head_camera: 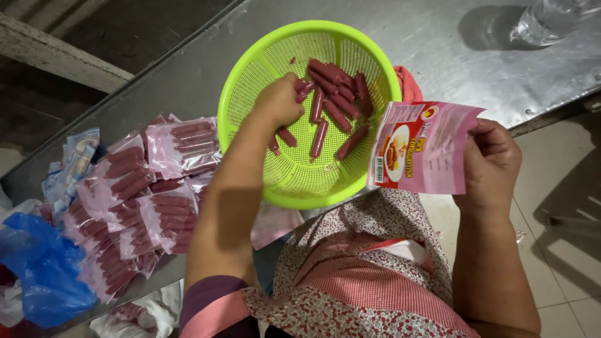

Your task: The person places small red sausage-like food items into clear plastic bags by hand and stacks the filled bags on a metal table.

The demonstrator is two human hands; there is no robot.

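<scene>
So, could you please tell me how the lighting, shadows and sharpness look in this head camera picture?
In the head view, light is even and soft; the steel table shows dull glare, and the clear bottle casts a dark shadow to its left. The green basket, sausages and pink packet are sharp. The left hand is slightly motion-blurred; the right hand is crisp.

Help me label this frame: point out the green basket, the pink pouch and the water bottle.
green basket (pixel 250 81): head view, bare left wall.
pink pouch (pixel 432 150): head view, middle of its printed face.
water bottle (pixel 551 19): head view, clear body.
</scene>
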